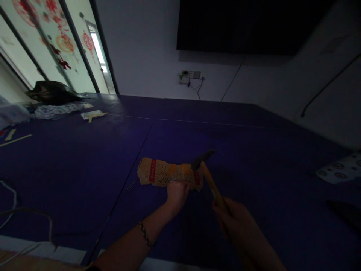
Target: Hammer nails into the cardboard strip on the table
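Observation:
A tan, ragged-edged strip (160,171) with dark dots, red bands and an orange patch lies flat on the dark blue mat (118,150). It looks like cardboard, though I cannot be sure. My left hand (177,194) rests at its near edge, right of the middle, fingers pinched together; whatever is between them is too small to make out. My right hand (235,218) is wrapped round the wooden handle of a hammer (211,178). The hammer's dark head is over the strip's right end. Thin rods (132,184) stick out by the strip's left end.
Pale cables (14,203) loop at the near left. Farther left are a small white tray (92,114), yellowish strips (17,140) and a dark bag (53,92). A patterned white item (340,169) lies at the right. Wall sockets (191,75) and a screen (239,26) are ahead.

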Action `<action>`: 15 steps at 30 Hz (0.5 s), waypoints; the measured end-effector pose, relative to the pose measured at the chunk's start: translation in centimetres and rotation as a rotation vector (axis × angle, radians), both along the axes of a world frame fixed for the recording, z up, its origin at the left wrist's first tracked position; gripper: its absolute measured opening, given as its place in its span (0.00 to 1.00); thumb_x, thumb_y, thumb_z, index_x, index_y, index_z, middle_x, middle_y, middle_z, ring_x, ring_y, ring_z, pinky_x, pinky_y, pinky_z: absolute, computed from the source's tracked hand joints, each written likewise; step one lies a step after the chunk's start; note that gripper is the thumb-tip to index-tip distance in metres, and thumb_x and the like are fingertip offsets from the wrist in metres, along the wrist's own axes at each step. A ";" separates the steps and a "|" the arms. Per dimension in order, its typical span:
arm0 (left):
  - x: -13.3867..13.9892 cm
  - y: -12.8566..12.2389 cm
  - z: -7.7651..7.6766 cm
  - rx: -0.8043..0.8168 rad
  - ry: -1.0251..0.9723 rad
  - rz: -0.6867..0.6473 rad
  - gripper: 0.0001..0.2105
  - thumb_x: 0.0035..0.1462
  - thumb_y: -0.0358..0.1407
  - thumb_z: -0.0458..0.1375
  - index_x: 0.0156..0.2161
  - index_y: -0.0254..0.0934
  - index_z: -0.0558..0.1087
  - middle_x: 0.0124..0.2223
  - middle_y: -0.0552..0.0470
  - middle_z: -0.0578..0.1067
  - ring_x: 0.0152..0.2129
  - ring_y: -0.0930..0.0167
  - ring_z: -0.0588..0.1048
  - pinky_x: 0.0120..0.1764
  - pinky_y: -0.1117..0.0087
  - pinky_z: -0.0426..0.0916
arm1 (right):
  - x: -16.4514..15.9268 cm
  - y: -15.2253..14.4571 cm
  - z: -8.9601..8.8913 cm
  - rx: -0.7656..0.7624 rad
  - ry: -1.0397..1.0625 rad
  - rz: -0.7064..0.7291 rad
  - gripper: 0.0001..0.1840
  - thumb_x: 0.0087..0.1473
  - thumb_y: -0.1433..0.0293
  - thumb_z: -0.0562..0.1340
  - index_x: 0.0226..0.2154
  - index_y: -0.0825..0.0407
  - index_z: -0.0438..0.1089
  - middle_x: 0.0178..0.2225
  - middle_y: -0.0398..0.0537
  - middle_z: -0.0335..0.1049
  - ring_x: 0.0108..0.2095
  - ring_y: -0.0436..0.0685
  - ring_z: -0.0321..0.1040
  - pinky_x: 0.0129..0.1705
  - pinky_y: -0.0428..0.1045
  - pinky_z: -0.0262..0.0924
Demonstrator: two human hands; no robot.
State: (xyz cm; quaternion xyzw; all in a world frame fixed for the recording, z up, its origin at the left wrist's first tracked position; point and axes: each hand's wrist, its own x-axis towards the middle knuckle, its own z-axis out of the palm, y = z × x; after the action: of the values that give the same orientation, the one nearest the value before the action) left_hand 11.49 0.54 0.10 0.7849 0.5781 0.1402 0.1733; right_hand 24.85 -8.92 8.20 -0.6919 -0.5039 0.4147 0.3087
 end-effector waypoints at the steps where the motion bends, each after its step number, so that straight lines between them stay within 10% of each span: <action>1: 0.0 0.0 0.0 -0.003 0.001 0.000 0.13 0.58 0.34 0.48 0.35 0.38 0.76 0.33 0.48 0.78 0.33 0.69 0.75 0.36 0.73 0.64 | -0.5 -0.7 -0.2 -0.018 -0.036 0.004 0.11 0.42 0.61 0.53 0.21 0.52 0.61 0.11 0.33 0.53 0.10 0.47 0.53 0.13 0.43 0.46; 15: 0.3 0.1 0.4 -0.061 0.028 0.031 0.14 0.59 0.36 0.47 0.39 0.41 0.75 0.37 0.48 0.78 0.34 0.69 0.75 0.37 0.72 0.65 | -2.0 -3.0 -3.0 0.147 -0.291 0.046 0.11 0.47 0.64 0.49 0.21 0.50 0.61 0.14 0.38 0.59 0.14 0.49 0.55 0.17 0.44 0.48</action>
State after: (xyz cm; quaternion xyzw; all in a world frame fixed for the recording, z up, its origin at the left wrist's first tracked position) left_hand 11.78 0.67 0.49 0.7722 0.5965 0.1143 0.1867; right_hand 22.87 -11.88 5.20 -0.7085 -0.5879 0.2793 0.2728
